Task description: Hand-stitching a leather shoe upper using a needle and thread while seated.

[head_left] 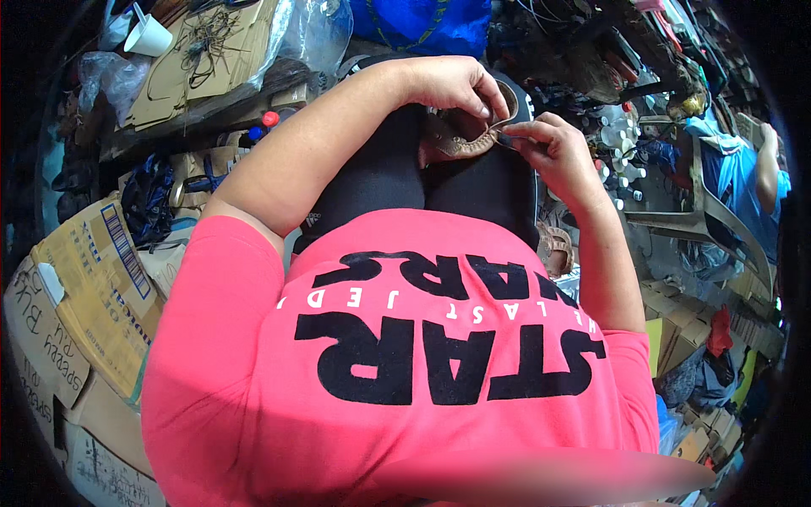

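Observation:
A brown leather shoe with a gathered, stitched-looking edge rests on my lap, between my thighs. My left hand reaches over it from the far side, with thumb and fingers closed on the rim of its opening. On the right, my right hand is beside the same edge, thumb and forefinger pinched together. A thin, dark, pointed piece shows at those fingertips, close to the left fingers; its kind is too small to make out. Another brown shoe lies beside my right thigh, partly hidden by my shirt and arm.
At the far left, a cardboard-topped surface bears dark strands and a white cup. Cardboard boxes are stacked at the left. Several bottles and a plastic chair stand at the right, near another person's arm.

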### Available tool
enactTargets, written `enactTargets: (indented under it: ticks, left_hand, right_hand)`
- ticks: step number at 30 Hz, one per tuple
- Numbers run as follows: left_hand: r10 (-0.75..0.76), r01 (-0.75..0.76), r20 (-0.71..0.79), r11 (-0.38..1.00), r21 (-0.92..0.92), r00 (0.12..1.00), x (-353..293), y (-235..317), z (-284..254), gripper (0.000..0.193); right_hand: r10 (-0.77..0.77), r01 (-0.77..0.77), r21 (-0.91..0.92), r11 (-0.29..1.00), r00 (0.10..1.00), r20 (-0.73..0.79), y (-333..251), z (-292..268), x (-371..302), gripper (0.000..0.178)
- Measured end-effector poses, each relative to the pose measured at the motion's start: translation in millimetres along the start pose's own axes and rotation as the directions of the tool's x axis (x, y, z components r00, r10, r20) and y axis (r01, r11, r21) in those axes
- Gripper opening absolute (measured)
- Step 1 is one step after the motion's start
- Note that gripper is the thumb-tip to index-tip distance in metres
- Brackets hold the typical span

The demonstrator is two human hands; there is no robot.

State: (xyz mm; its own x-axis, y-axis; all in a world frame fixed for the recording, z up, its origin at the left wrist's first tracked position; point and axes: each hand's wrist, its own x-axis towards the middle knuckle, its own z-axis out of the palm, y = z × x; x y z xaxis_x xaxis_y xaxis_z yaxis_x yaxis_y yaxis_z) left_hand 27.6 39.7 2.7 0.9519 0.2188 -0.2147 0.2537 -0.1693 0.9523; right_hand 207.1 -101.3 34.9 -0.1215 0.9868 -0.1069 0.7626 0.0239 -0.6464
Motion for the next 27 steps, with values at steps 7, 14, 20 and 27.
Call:
enactTargets:
  ticks: [7,14,20,27]
  left_hand:
    - [0.01,-0.008,0.016,0.997,-0.074,1.0,6,-6,-2,0.028]
    - [0.019,-0.014,0.044,0.994,-0.104,0.999,6,-10,-3,0.026]
    - [0.1,-0.101,0.076,0.995,0.005,0.992,10,-6,-5,0.027]
    - [0.061,-0.065,0.055,0.995,0.075,0.997,14,-8,-4,0.028]
  right_hand:
    - [-0.136,0.139,-0.125,0.982,0.99,0.033,-3,-14,11,0.016]
    - [-0.248,0.256,-0.253,0.933,0.967,0.064,-6,-6,12,0.022]
    - [0.026,-0.075,0.293,0.953,0.985,0.169,39,0,17,0.024]
    - [-0.015,-0.056,0.422,0.905,0.986,0.164,46,11,23,0.02]
